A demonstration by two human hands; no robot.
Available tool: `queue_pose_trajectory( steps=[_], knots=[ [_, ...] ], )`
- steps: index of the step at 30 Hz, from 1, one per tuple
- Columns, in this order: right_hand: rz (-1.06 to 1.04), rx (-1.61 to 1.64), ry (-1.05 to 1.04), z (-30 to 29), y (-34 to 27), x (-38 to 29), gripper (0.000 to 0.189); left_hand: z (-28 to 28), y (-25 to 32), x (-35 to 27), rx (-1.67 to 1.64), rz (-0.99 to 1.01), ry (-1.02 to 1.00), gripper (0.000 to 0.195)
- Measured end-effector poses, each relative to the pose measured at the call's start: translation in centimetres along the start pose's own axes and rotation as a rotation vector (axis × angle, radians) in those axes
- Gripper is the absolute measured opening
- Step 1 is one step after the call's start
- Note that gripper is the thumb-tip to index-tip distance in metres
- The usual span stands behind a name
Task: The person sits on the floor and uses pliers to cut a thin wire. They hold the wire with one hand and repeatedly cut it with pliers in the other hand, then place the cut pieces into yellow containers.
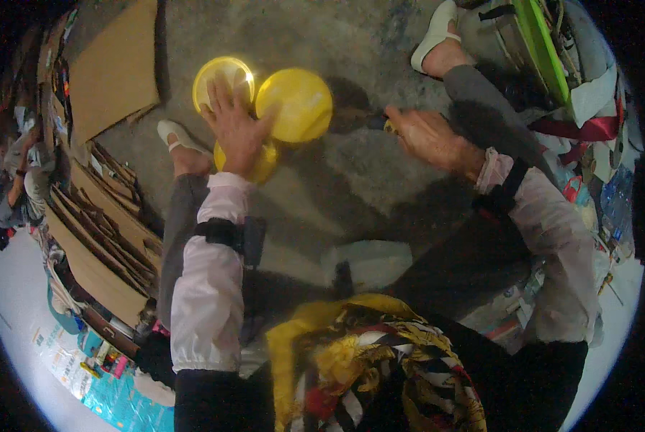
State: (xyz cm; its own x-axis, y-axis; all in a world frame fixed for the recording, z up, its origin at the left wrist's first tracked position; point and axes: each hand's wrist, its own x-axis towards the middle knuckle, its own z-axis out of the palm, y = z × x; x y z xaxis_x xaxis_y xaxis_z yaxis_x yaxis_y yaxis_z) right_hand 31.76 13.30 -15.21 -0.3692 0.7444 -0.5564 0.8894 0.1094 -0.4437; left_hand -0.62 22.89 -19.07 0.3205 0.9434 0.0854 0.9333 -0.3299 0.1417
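Note:
My left hand [237, 127] reaches over a group of yellow round things on the concrete floor, its fingers spread apart and nothing gripped. Under its fingertips is a ring-rimmed yellow disc [197, 86], pale inside, perhaps a lid or shallow container. A second yellow disc [298, 105] lies to its right, near my thumb. Partly hidden by my wrist is a third yellow round piece [265, 162]. To the right, my right hand [430, 139] is closed around a small yellow and dark object [390, 127], possibly a tool handle; most of it is hidden.
Flat cardboard [114, 70] and stacked cardboard sheets [101, 243] line the left side. On the right are a bright green panel [544, 51], a red strip [598, 129] and mixed clutter. My feet in pale shoes [436, 32] flank the concrete floor [300, 32]. Another person [22, 167] shows at far left.

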Motion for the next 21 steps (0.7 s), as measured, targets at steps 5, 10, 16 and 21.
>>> queue_pose_trajectory(
  steps=[5,10,16,21],
  knots=[
    [-0.188,-0.425,0.119,-1.4,1.8,2.0,0.037,0.4,-0.2,-0.2,-0.042,0.015,0.031,0.085],
    [-0.304,-0.609,0.241,-1.8,2.3,2.8,0.043,0.3,-0.2,-0.5,-0.055,-0.007,-0.018,0.087],
    [-0.175,-0.348,0.321,-0.3,0.5,-0.4,0.044,0.0,0.1,0.0,-0.038,-0.033,-0.013,0.087],
    [0.083,0.466,-0.245,0.4,1.7,-4.1,0.029,0.5,-0.1,-0.4,-0.034,-0.029,-0.002,0.087]
  ],
)
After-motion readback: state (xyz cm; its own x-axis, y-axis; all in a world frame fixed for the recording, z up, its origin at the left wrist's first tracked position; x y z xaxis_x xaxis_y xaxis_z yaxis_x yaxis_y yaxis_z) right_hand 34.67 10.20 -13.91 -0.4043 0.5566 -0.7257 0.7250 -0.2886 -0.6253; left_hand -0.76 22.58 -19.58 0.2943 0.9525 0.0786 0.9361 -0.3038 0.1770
